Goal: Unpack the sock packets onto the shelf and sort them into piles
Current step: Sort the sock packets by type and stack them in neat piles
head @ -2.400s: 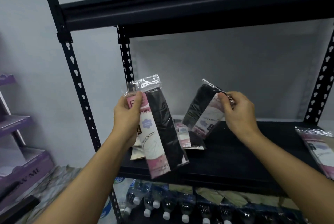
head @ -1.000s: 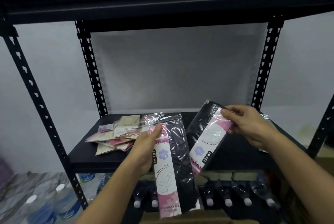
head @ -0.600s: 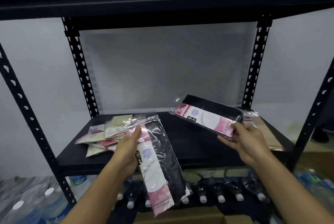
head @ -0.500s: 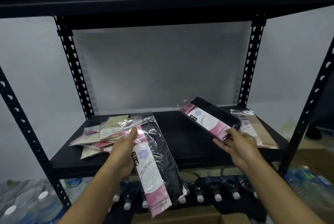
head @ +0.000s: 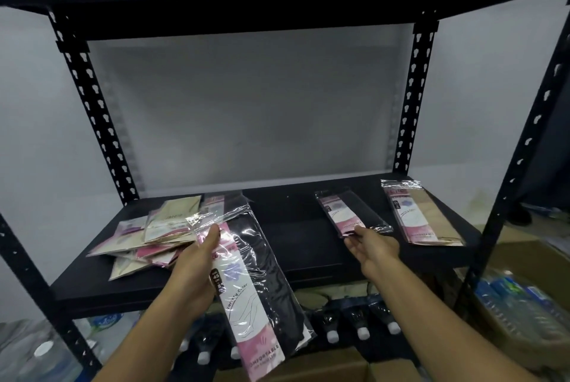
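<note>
Grey wall behind a black steel rack, its shelf (head: 302, 246) spanning mid-frame, capped bottles (head: 362, 331) underneath. Left: one loose heap of beige-and-pink sock packets (head: 148, 235), count unclear. Two black ones: the held black packet (head: 262, 276), gripped in the left hand (head: 197, 261), and the flat black packet (head: 348, 213) on the shelf centre-right, at the slack fingertips of the right hand (head: 374, 247). One beige packet (head: 419, 218) lies at the shelf's right end.

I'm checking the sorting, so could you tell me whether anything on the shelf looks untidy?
Yes: the heap of packets at the shelf's left end is jumbled, beige and pink ones overlapping at different angles. The black packet and beige packet on the right lie flat, apart.
</note>
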